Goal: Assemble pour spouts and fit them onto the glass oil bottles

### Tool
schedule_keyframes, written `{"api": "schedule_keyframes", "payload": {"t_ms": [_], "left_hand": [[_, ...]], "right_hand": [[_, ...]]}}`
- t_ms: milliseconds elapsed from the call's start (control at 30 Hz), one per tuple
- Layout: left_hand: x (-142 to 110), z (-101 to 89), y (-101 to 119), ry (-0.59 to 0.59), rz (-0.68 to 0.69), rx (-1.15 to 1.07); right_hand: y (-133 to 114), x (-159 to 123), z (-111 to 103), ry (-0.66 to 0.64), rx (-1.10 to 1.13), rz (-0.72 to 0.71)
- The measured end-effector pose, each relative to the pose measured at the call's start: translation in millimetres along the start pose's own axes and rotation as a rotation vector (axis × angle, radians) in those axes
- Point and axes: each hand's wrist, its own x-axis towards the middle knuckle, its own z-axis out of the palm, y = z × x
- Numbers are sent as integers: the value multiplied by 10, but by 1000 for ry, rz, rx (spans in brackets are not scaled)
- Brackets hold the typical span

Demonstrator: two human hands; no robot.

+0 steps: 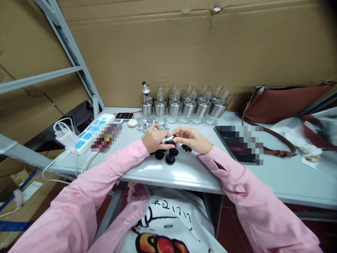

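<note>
At frame centre, our left hand (156, 138) holds a silver-and-black pourer (167, 140) in its grip, seemingly steadying it while our right hand (193, 139) pinches its end.

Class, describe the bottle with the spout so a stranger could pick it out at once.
Find the cardboard behind the table. In front of it stand two rows of bottles; go to the left end of the front row. That bottle alone wears a spout, silver with a black tip; its neighbours have none.
</note>
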Motion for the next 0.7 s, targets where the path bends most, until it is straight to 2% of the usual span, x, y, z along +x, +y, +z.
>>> {"api": "schedule_keyframes", "payload": {"t_ms": [467,700], "left_hand": [[40,-69,88,47,10,-13],[55,-65,75,71,32,-25]], "right_hand": [[40,6,6,-13,48,35],[50,11,-5,20,71,29]]}}
